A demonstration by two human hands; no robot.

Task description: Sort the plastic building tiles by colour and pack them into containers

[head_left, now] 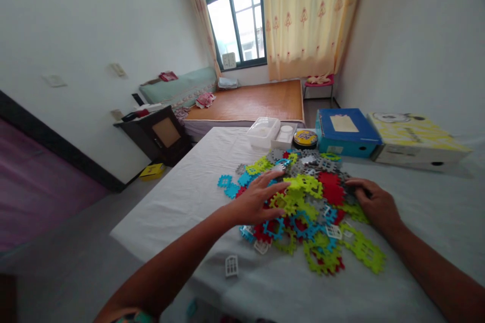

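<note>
A heap of toothed plastic building pieces in lime green, red, blue and grey lies on a white-covered table (pixel 178 181). My left hand (pixel 261 197) is over the heap's left side, fingers spread, near lime green pieces (pixel 303 186). At the heap's right edge is my right hand (pixel 375 204), its fingers bent together beside a red piece (pixel 331 188) and some dark grey ones. What its fingertips hold is too hidden to make out. A small white window piece (pixel 231 266) lies apart near the table's front edge; another white one (pixel 334 232) rests on the heap.
Behind the heap stand a clear plastic container (pixel 263 132), a white open box (pixel 284 135), a round yellow-and-black tin (pixel 305 138), a blue box (pixel 348 131) and a yellow-and-white box (pixel 417 141). Farther back are a bed (pixel 257 101) and a dark cabinet (pixel 161 133).
</note>
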